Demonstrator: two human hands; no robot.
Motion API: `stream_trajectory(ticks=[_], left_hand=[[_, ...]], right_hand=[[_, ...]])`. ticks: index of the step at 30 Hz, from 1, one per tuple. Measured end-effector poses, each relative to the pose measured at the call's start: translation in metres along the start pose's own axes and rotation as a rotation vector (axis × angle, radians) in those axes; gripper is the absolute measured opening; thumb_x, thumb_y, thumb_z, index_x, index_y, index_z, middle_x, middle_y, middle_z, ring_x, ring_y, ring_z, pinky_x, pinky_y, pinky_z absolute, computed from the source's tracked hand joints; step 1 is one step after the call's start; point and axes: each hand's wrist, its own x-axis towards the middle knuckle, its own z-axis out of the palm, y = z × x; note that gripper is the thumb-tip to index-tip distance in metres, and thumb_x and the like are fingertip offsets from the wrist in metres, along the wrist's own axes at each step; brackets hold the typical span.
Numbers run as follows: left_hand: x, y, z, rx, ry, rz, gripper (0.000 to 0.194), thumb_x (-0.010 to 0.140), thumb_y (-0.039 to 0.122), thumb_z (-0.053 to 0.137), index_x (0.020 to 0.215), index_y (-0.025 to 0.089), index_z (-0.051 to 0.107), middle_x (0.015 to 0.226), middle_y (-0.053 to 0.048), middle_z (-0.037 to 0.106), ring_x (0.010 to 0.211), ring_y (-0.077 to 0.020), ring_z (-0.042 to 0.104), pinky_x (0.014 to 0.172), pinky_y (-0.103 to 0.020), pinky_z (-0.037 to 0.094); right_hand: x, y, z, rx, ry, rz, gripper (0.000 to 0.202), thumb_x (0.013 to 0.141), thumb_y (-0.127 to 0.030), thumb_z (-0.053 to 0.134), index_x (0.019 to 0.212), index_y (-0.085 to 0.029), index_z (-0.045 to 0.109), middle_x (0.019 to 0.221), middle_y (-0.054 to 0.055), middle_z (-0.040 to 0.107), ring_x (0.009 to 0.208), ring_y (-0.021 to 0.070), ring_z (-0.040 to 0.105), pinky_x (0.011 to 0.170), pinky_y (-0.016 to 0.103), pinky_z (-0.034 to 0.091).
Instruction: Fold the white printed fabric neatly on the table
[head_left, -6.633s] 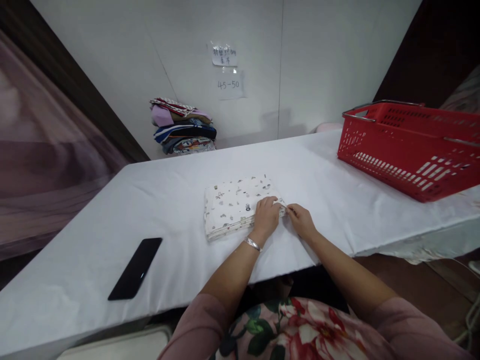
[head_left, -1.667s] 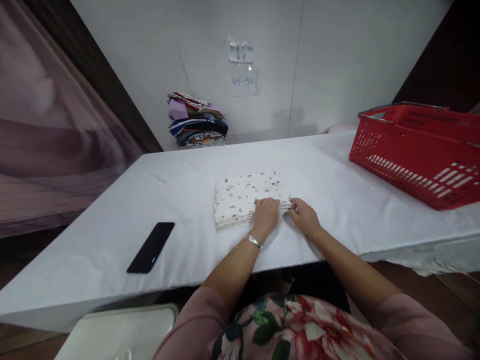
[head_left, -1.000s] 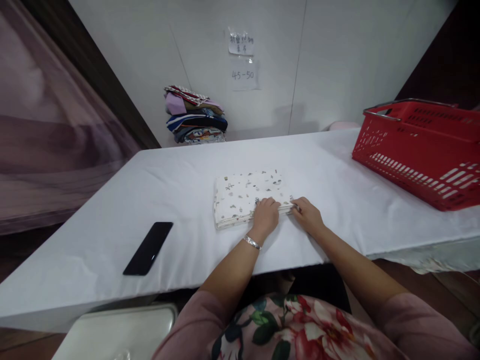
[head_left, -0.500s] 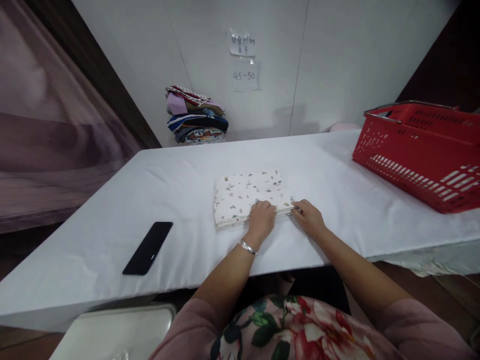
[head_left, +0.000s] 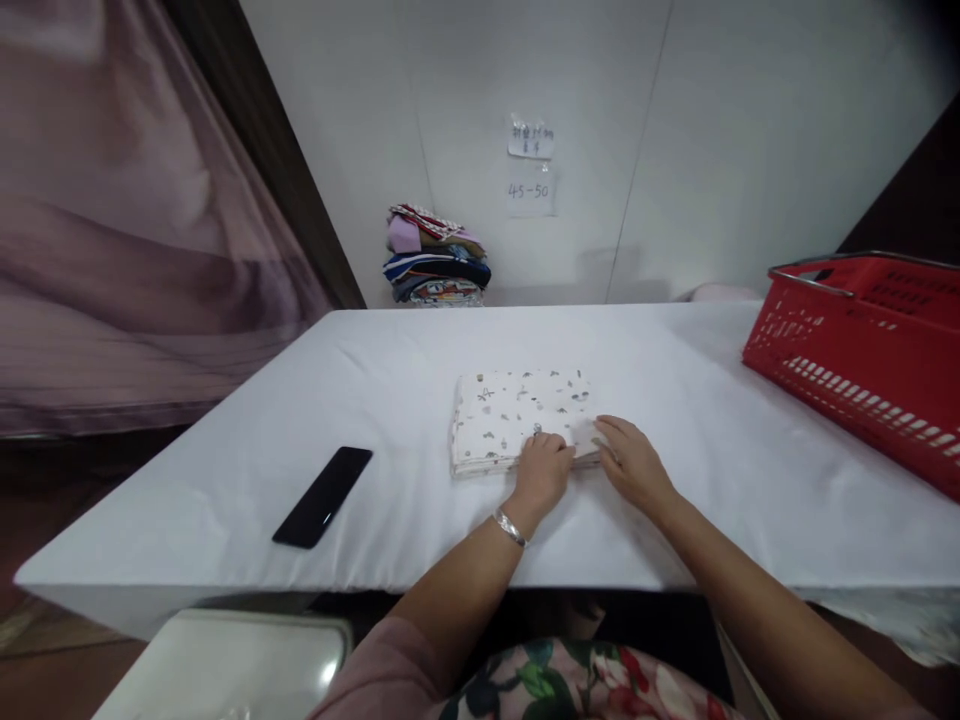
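Note:
A white cloth (head_left: 517,410) with small scattered prints lies folded into a flat, layered rectangle in the middle of the table. My left hand (head_left: 541,475) is closed at its front edge, with curled fingers on top; the thumb side points toward the right corner. At that front right corner rests my right hand (head_left: 634,462), its fingers stretched out along the cloth's side and the thumb held apart below them. The fingertips touch the cloth's edge. A silver bracelet (head_left: 511,527) circles my left wrist.
A black phone (head_left: 322,497) lies on the white tablecloth (head_left: 405,520) to the left. The red basket (head_left: 862,350) stands at the right. Behind the far edge is a stack of folded clothes (head_left: 437,258), below wall notes (head_left: 532,190). A pale stool (head_left: 232,660) sits at the lower left.
The view has shifted, so everything sits lower and mostly further right. My right hand has gone from pinching the cloth's front right corner to lying with extended fingers against its side.

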Motion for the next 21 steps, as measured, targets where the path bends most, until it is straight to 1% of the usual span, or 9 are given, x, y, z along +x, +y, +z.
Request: stream_trajectory(ticks=[2, 5, 8, 10, 11, 13, 14, 17, 21], left_hand=[[-0.001, 0.001, -0.001, -0.015, 0.0, -0.012, 0.022, 0.092, 0.024, 0.044, 0.085, 0.021, 0.065, 0.087, -0.003, 0.06, 0.086, -0.0187, 0.049, 0.077, -0.034, 0.039], [-0.004, 0.0, -0.005, -0.078, -0.001, -0.001, 0.02, 0.09, 0.02, 0.045, 0.088, 0.021, 0.065, 0.089, -0.004, 0.06, 0.088, -0.018, 0.051, 0.08, -0.034, 0.04], [-0.001, -0.009, -0.017, -0.146, -0.014, 0.003, 0.021, 0.088, 0.016, 0.044, 0.084, 0.019, 0.064, 0.085, -0.004, 0.061, 0.085, -0.0164, 0.053, 0.08, -0.031, 0.042], [0.004, -0.024, -0.028, -0.142, 0.0, -0.045, 0.023, 0.088, 0.017, 0.043, 0.081, 0.019, 0.064, 0.085, -0.005, 0.062, 0.085, -0.0166, 0.055, 0.081, -0.031, 0.043], [0.006, -0.034, -0.034, -0.119, 0.024, -0.083, 0.024, 0.088, 0.018, 0.042, 0.083, 0.019, 0.065, 0.09, -0.005, 0.063, 0.09, -0.0174, 0.055, 0.084, -0.033, 0.043], [0.009, -0.056, -0.043, -0.027, 0.082, -0.195, 0.021, 0.087, 0.024, 0.046, 0.096, 0.019, 0.065, 0.111, -0.008, 0.062, 0.107, -0.0213, 0.052, 0.095, -0.037, 0.039], [0.009, -0.067, -0.046, 0.031, 0.1, -0.262, 0.025, 0.086, 0.026, 0.048, 0.105, 0.019, 0.062, 0.122, -0.009, 0.058, 0.116, -0.0235, 0.047, 0.1, -0.04, 0.035], [0.002, -0.092, -0.044, 0.157, 0.018, -0.4, 0.038, 0.087, 0.036, 0.047, 0.119, 0.018, 0.056, 0.139, -0.012, 0.044, 0.131, -0.0296, 0.033, 0.104, -0.049, 0.029], [-0.008, -0.098, -0.032, 0.211, -0.026, -0.435, 0.043, 0.089, 0.04, 0.04, 0.126, 0.019, 0.05, 0.144, -0.01, 0.038, 0.136, -0.03, 0.026, 0.106, -0.053, 0.025]], right_hand=[[0.004, -0.004, 0.01, -0.007, -0.08, -0.062, 0.043, 0.091, -0.032, 0.036, 0.128, -0.017, 0.051, 0.136, 0.012, 0.049, 0.128, 0.0245, 0.04, 0.104, 0.045, 0.033], [-0.001, -0.004, 0.028, -0.073, -0.213, -0.079, 0.049, 0.093, -0.039, 0.033, 0.135, -0.018, 0.044, 0.143, 0.012, 0.042, 0.134, 0.0256, 0.032, 0.107, 0.049, 0.028], [-0.009, 0.0, 0.038, -0.122, -0.205, -0.097, 0.052, 0.092, -0.041, 0.037, 0.138, -0.018, 0.04, 0.146, 0.011, 0.036, 0.136, 0.0254, 0.027, 0.108, 0.049, 0.025], [-0.012, 0.001, 0.038, -0.137, -0.198, -0.101, 0.051, 0.092, -0.04, 0.037, 0.138, -0.018, 0.04, 0.146, 0.011, 0.036, 0.136, 0.0251, 0.028, 0.109, 0.048, 0.024], [-0.012, 0.0, 0.037, -0.14, -0.207, -0.098, 0.051, 0.092, -0.04, 0.037, 0.137, -0.017, 0.041, 0.146, 0.011, 0.037, 0.136, 0.0251, 0.028, 0.109, 0.048, 0.024], [-0.011, -0.002, 0.033, -0.14, -0.243, -0.071, 0.051, 0.091, -0.041, 0.038, 0.136, -0.016, 0.043, 0.145, 0.012, 0.037, 0.136, 0.0252, 0.028, 0.109, 0.047, 0.024], [-0.01, -0.004, 0.03, -0.134, -0.269, -0.049, 0.051, 0.091, -0.042, 0.038, 0.135, -0.016, 0.044, 0.145, 0.012, 0.038, 0.136, 0.0253, 0.028, 0.109, 0.048, 0.024], [0.003, -0.013, 0.022, -0.101, -0.354, 0.03, 0.052, 0.092, -0.048, 0.033, 0.133, -0.02, 0.046, 0.145, 0.011, 0.038, 0.136, 0.025, 0.028, 0.109, 0.05, 0.024], [0.043, -0.024, 0.02, -0.078, -0.368, 0.081, 0.059, 0.092, -0.053, 0.027, 0.137, -0.018, 0.042, 0.148, 0.011, 0.032, 0.139, 0.0249, 0.022, 0.11, 0.049, 0.02]])
